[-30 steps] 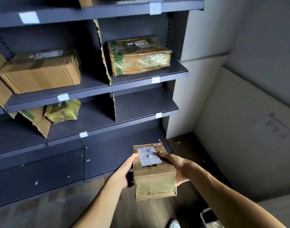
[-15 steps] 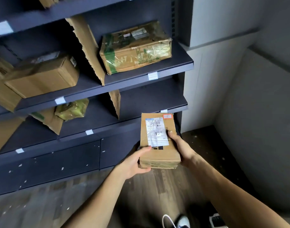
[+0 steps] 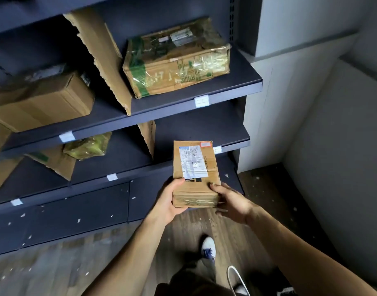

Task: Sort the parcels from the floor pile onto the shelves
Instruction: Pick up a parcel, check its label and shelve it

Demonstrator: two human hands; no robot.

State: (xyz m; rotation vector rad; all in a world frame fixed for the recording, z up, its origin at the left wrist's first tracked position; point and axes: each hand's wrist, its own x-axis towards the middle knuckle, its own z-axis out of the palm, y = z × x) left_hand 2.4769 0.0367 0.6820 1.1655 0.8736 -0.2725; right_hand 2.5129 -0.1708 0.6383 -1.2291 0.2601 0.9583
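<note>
A small brown cardboard parcel (image 3: 195,167) with a white shipping label on top is held flat between both hands, just in front of the right bay of the lower dark shelf (image 3: 230,144). My left hand (image 3: 168,201) grips its near left corner, thumb on top. My right hand (image 3: 230,201) holds the near right corner, thumb on the top face. The parcel's far end reaches over the shelf's front edge.
A taped box (image 3: 177,58) lies on the upper right shelf, a plain brown box (image 3: 42,101) to the left, a yellow-green bag (image 3: 87,146) lower left. Torn cardboard dividers (image 3: 102,56) split the bays. A grey wall stands right; my shoe (image 3: 208,248) is on the wooden floor.
The parcel has been raised and carried forward toward the lower right shelf bay, its top label turned up. I have stepped closer to the shelves.
</note>
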